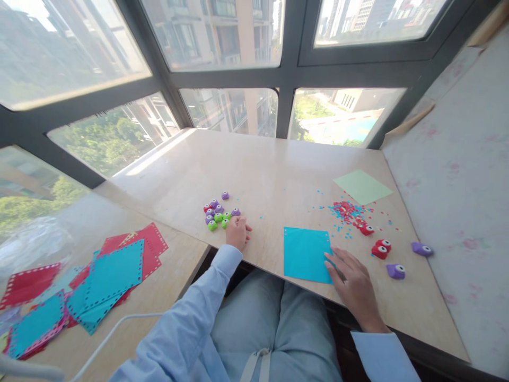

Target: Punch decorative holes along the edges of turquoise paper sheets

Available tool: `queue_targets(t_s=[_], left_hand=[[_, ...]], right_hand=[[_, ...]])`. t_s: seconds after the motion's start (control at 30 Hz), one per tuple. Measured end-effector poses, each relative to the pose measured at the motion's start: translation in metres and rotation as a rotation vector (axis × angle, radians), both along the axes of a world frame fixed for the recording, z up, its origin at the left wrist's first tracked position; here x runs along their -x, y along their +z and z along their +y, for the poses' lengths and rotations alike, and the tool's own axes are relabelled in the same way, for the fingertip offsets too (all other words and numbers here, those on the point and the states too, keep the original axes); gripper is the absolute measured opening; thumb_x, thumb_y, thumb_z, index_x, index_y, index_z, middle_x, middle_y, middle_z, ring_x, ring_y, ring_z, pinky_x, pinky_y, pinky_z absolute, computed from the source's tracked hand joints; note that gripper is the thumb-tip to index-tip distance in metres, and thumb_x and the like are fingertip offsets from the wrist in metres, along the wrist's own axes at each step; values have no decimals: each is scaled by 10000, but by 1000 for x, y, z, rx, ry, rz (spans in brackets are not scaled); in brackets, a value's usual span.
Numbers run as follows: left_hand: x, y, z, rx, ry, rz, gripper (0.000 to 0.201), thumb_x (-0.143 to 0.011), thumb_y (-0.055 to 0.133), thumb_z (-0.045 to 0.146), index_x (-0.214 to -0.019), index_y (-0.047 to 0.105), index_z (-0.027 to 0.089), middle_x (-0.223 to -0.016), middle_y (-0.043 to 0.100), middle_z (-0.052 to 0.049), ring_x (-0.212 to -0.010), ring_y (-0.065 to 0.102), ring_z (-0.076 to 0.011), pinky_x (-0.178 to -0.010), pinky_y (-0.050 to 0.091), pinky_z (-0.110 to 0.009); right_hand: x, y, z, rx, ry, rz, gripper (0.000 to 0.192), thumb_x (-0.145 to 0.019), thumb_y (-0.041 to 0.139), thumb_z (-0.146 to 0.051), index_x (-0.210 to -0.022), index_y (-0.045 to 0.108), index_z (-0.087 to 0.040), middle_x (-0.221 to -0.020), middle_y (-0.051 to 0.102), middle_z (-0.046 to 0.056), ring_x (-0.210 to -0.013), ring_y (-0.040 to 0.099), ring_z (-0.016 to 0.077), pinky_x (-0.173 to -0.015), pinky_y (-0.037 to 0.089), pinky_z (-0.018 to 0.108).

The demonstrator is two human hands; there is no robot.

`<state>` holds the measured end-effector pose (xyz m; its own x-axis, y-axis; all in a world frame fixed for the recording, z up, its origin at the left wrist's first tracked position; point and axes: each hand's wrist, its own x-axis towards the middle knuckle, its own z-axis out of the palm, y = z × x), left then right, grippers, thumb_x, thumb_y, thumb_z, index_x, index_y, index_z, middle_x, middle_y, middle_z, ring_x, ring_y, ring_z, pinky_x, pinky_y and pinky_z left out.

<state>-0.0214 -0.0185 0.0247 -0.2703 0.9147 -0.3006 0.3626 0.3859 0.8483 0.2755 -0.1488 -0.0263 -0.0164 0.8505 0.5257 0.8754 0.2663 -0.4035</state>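
Table [278, 175]: two paper sheets [305, 253], four punches [380, 248] right, perhaps ten left.

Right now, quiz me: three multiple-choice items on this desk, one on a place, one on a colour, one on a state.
1. Where does the right hand rest?
A. on the blue paper square's corner
B. on the green sheet
C. on the red scraps

2. What colour is the paper sheet at the far right of the desk?
A. red
B. pale green
C. black

3. How is the left hand?
A. raised in the air
B. loosely curled on the desk by the small punches
C. gripping scissors

Answers: 1 A, fingertips lie on the blue paper square. 2 B, it looks pale green. 3 B, it rests beside the cluster.
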Motion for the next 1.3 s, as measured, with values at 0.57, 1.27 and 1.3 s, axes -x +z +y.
queue_targets(t_s=[0.57,1.27,1.3], left_hand=[[-66,-28,-16,-679,-853,667,389,-947,509,436,-1236,603,194,-1374,566,-138,-1285,470,-329,-1020,363,-508],[-63,-28,-14,-671,-841,564,336,-922,557,361,-1203,629,191,-1368,580,-131,-1290,479,-313,-1029,366,-494],[-62,-28,-14,-671,-839,558,333,-921,559,358,-1202,629,194,-1366,582,-129,-1288,482,-311,-1029,367,-493]], right_hand=[[4,17,-2,64,-104,311,232,-938,537,-295,-1048,731,-231,-1082,738,91,-1055,658,237,-970,508,453],[-42,65,21,530,-614,57,323,-838,535,-318,-1102,689,-214,-826,737,70,-774,662,240,-692,435,314],[-38,64,21,515,-585,63,308,-834,532,-315,-1073,697,-213,-838,735,69,-772,659,232,-705,440,313]])
